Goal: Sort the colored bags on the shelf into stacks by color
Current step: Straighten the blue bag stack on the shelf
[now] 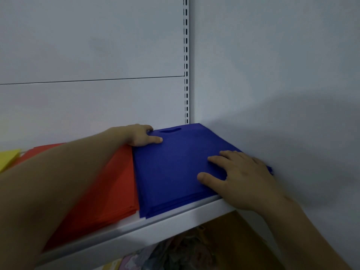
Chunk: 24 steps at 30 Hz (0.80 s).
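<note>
White metal shelf (175, 217) w/ a raised front lip ran across the view, tilted by the camera angle. Behind it stood a pale grey back panel (87, 45), split by one thin horizontal seam (93, 79). At the panel's right end a slotted upright (186, 65) ran top to bottom, meeting a plain side wall (282, 75) in the corner. Light was dim and bluish, w/ a soft shadow on that wall.

The blue stack (175, 168) of bags lay flat in that corner, right edge against the wall, front edge at the lip, handle cut-out near the back. The red stack (109, 191) lay just beside it on the left, edges touching. A yellow bag (7, 158) showed at far left, mostly out of frame.

The left hand (140, 136) gripped the blue stack's back-left corner, thumb on top, fingers curled over the edge. The right hand (239, 178) lay wide and flat on the stack's front-right part, fingers spread.

Below the shelf: a brownish cardboard-like item (224, 240) and some pastel patterned goods (155, 256), too blurred to ID.
</note>
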Each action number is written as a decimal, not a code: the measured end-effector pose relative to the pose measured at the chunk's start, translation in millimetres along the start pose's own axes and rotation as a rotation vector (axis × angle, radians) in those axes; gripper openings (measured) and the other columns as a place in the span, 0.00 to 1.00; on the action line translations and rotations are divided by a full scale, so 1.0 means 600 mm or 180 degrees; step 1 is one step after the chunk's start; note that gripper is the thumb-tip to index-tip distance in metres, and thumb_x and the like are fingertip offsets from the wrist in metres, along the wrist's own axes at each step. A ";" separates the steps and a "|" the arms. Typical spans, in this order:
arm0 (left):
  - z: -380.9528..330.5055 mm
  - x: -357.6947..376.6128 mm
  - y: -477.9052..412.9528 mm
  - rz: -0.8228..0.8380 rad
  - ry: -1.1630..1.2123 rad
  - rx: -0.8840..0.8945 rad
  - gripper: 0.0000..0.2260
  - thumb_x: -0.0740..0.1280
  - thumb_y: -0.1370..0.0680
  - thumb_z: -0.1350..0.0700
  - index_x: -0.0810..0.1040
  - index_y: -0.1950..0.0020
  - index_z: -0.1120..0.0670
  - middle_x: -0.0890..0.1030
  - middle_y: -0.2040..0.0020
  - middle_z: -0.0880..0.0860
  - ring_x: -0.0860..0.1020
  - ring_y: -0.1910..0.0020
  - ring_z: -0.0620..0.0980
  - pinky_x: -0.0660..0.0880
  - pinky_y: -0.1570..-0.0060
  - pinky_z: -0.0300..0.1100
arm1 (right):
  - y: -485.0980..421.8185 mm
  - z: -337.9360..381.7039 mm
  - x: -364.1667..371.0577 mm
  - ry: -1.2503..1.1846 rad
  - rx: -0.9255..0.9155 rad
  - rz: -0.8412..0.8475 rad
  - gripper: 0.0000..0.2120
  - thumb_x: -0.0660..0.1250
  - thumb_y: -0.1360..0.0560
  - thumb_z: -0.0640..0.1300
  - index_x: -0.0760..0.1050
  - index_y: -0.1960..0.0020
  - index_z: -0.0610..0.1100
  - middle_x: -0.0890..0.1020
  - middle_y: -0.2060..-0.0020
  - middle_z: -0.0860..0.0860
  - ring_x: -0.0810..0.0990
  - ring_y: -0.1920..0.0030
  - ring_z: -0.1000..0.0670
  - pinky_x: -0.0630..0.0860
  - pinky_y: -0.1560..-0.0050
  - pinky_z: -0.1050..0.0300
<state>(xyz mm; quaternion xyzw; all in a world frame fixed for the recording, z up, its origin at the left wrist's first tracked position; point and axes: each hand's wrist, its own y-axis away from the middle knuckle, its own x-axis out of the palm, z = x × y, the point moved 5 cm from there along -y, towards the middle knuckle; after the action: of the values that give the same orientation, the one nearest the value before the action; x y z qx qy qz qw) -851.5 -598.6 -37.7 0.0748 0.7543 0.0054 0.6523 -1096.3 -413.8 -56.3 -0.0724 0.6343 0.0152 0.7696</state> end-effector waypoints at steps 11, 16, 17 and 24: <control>-0.004 -0.005 0.017 0.0017 -0.0013 0.0032 0.37 0.60 0.27 0.33 0.57 0.24 0.52 0.64 0.27 0.55 0.67 0.31 0.56 0.65 0.32 0.51 | -0.004 0.021 -0.045 0.0130 -0.0127 0.0245 0.41 0.43 0.33 0.77 0.55 0.25 0.59 0.57 0.24 0.56 0.57 0.25 0.51 0.52 0.26 0.41; 0.001 -0.016 0.035 -0.0043 -0.0049 0.0025 0.38 0.60 0.27 0.33 0.55 0.23 0.51 0.61 0.25 0.55 0.64 0.29 0.56 0.62 0.30 0.52 | -0.075 0.048 -0.069 0.0066 -0.0176 0.0262 0.40 0.49 0.31 0.77 0.57 0.25 0.58 0.60 0.25 0.52 0.63 0.28 0.47 0.62 0.30 0.44; -0.001 -0.018 0.042 -0.0058 -0.0029 0.0048 0.38 0.61 0.27 0.33 0.55 0.23 0.51 0.61 0.25 0.54 0.64 0.29 0.55 0.62 0.30 0.51 | -0.098 0.053 -0.069 0.0021 -0.0195 0.0291 0.40 0.51 0.31 0.76 0.57 0.25 0.57 0.61 0.25 0.52 0.63 0.28 0.46 0.63 0.30 0.44; -0.021 -0.001 0.109 0.0120 -0.0075 0.0256 0.39 0.61 0.27 0.33 0.55 0.23 0.51 0.60 0.24 0.53 0.61 0.27 0.53 0.59 0.28 0.50 | -0.230 0.056 -0.040 0.0158 -0.0247 0.0522 0.39 0.54 0.27 0.71 0.54 0.23 0.51 0.59 0.25 0.47 0.62 0.27 0.43 0.62 0.29 0.46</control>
<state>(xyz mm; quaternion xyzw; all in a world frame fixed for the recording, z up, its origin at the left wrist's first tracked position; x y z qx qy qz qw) -857.2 -533.1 -28.1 0.1153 0.7446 -0.0135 0.6574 -1052.6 -544.0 -14.2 -0.0504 0.6558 0.1009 0.7465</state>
